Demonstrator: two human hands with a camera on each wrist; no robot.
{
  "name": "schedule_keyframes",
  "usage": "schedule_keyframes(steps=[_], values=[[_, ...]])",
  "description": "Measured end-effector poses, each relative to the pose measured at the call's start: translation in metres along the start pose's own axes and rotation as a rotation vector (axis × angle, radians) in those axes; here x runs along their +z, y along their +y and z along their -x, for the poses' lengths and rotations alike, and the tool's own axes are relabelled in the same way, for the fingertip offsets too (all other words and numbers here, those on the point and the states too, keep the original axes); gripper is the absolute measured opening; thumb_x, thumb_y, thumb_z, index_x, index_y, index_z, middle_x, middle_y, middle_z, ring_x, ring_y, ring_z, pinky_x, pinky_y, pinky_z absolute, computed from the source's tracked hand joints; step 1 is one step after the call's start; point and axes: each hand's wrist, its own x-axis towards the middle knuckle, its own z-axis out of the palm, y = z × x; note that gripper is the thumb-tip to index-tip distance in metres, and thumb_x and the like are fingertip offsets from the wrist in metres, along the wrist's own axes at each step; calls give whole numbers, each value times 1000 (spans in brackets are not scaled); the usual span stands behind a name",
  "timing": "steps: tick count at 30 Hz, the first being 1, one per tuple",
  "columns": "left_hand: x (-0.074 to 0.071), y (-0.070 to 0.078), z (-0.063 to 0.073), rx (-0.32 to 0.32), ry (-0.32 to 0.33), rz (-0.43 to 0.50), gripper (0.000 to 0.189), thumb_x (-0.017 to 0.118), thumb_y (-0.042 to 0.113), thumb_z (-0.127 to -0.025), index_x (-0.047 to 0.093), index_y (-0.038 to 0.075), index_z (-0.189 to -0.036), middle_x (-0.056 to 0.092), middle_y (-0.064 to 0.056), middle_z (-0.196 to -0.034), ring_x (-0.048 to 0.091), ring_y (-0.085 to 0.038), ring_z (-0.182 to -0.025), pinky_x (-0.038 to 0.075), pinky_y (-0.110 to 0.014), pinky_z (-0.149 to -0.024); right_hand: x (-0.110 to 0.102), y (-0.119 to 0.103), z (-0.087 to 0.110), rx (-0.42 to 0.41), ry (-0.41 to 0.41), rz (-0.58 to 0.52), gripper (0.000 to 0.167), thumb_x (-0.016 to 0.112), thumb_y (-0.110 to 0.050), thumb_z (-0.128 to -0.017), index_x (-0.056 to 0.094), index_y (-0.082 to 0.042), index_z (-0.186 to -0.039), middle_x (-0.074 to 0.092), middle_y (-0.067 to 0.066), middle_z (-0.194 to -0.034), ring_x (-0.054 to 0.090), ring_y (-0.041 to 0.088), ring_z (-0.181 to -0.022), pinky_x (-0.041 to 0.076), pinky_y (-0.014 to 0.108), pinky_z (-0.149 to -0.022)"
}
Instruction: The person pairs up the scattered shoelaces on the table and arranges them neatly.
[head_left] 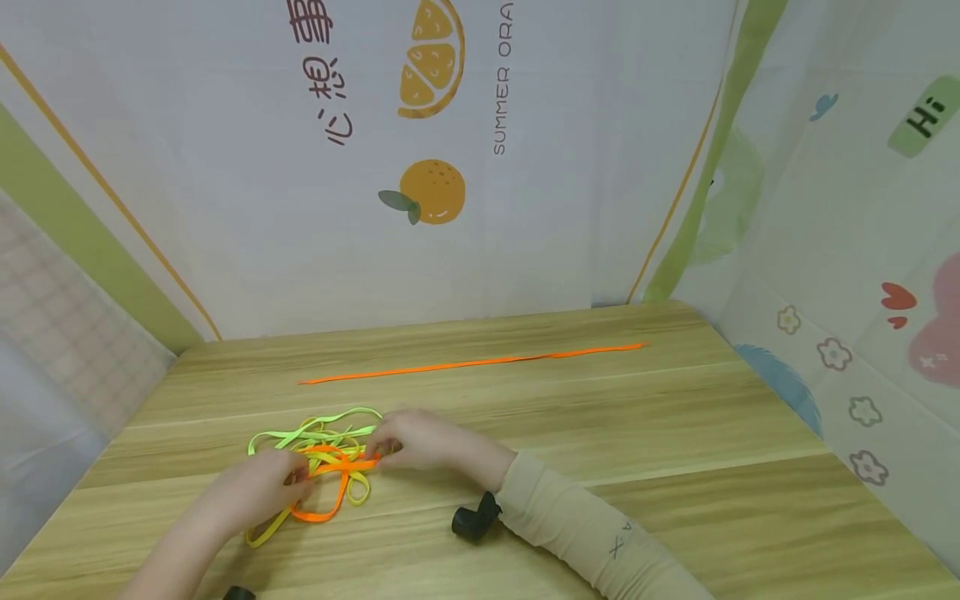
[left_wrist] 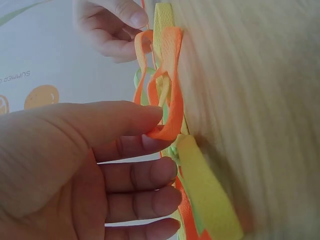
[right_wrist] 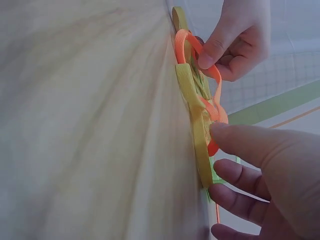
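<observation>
A tangled pile of flat shoelaces lies on the table, with yellow shoelaces [head_left: 258, 537], green shoelaces [head_left: 262, 437] and an orange shoelace [head_left: 318, 517] looped over the top. At the pile's left side, my left hand [head_left: 258, 492] pinches a loop of the orange shoelace [left_wrist: 172, 110] between thumb and forefinger; its other fingers are loosely bent. My right hand [head_left: 416, 437] holds another part of the orange shoelace [right_wrist: 214, 147] at the pile's right side, thumb against it. Part of that grip is hidden behind the lace and thumb.
A second orange shoelace [head_left: 450, 365] is stretched nearly straight across the back of the wooden table [head_left: 600, 417]. Beside the right forearm is a black fitting [head_left: 476, 518], and another black piece [head_left: 240, 593] shows at the bottom edge. A printed curtain [head_left: 525, 233] hangs behind.
</observation>
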Motion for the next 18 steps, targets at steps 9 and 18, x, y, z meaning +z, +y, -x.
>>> schedule_keyframes(steps=[9,18], values=[[-4,1,-1,19,14,-7,22,70,21,-87,56,19,-70,45,8,-61,40,-9,-55,34,-29,-50,0,0,-1,-8,-3,32,7,70,-22,-89,70,-17,-94,57,-10,-90,52,-2,-83,38,11,-77],[-7,0,4,73,42,3,32,68,14,-87,47,18,-63,37,9,-54,34,-4,-48,28,-24,-48,-2,2,2,-4,20,15,6,66,-22,-91,67,-16,-91,54,-10,-88,50,0,-81,38,11,-74]])
